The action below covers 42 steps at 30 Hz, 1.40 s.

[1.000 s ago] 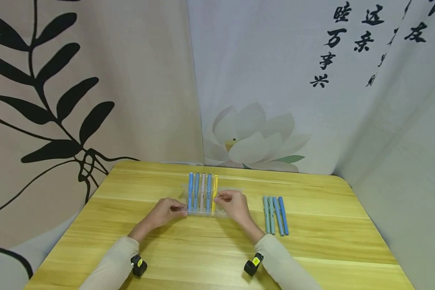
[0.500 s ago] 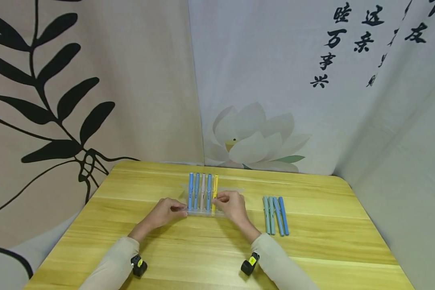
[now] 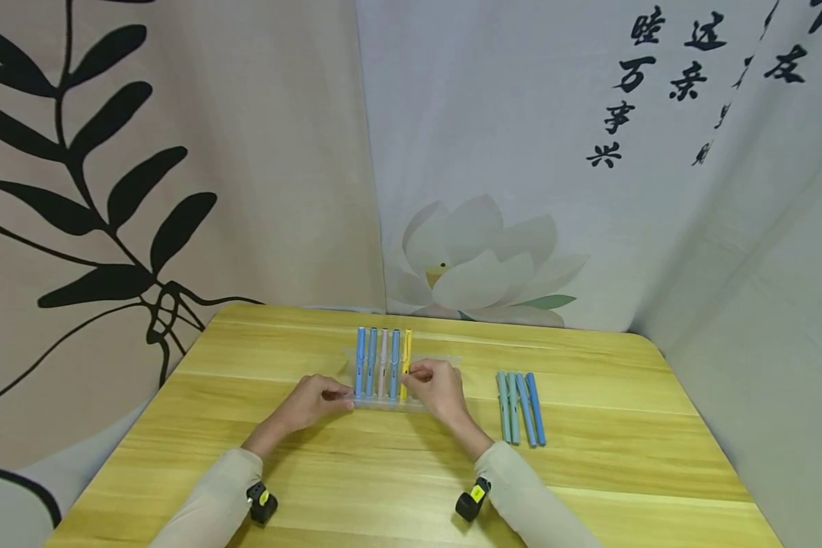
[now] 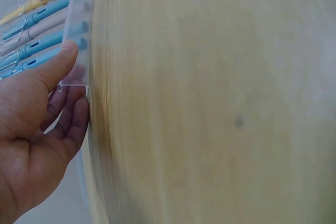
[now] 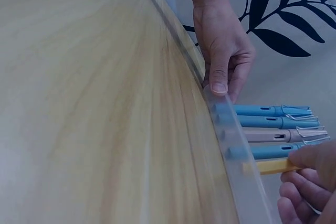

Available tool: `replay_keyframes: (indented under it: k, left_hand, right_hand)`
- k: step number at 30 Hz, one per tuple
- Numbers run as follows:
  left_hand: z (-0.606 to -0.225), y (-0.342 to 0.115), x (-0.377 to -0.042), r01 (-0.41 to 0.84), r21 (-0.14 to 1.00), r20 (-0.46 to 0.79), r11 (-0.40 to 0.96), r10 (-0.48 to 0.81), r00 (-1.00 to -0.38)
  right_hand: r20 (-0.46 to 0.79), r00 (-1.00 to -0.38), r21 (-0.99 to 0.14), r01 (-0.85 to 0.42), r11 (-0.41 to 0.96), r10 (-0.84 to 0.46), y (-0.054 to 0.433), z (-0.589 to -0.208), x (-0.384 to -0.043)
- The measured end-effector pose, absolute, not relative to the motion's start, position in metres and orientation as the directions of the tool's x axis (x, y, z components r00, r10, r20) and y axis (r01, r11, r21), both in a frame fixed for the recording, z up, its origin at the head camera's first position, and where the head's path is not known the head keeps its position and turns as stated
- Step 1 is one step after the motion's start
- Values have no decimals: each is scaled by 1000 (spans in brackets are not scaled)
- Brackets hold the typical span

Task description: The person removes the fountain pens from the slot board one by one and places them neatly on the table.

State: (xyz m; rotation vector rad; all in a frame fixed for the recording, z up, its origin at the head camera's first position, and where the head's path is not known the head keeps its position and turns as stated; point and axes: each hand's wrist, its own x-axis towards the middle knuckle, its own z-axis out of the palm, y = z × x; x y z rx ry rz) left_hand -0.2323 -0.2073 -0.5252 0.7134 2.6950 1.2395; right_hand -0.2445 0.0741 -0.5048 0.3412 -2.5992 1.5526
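A clear plastic pen stand (image 3: pixel 414 406) holds a row of several upright pens at the table's far middle. From the left come blue pens (image 3: pixel 360 361), a pale pinkish pen (image 3: pixel 383 362), another blue pen (image 3: pixel 394 362) and a yellow pen (image 3: pixel 407 348). My left hand (image 3: pixel 313 401) grips the stand's left end, its thumb (image 4: pixel 62 65) on the front strip and its fingers curled below. At the row's right end, my right hand (image 3: pixel 441 390) pinches the yellow pen between thumb and fingers. The pen's lower end sits behind the frosted strip (image 5: pixel 239 166) in the right wrist view.
To the right on the wooden table (image 3: pixel 383 479) lie two green pens (image 3: pixel 509 407) and two blue pens (image 3: pixel 531 409), side by side. A printed curtain (image 3: pixel 493 152) hangs behind the table's far edge.
My right hand has shifted slightly left along the yellow pen since a second ago, and has stayed there over the last half second. My left hand has not moved.
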Motion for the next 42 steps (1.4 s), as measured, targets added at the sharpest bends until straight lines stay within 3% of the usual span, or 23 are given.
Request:
replay_keyframes:
  k: [20,42]
  left_hand:
    - [-525,-207,-233,378,744,116,552,450,-885]
    - [-525,-208,-232,363,745,105,559,439,-892]
  right_hand:
    - [233,-965,-839,-263,476,-121,91,-476,-236]
    - [256,-965,-847,-250,469,-54,140,-471,-226]
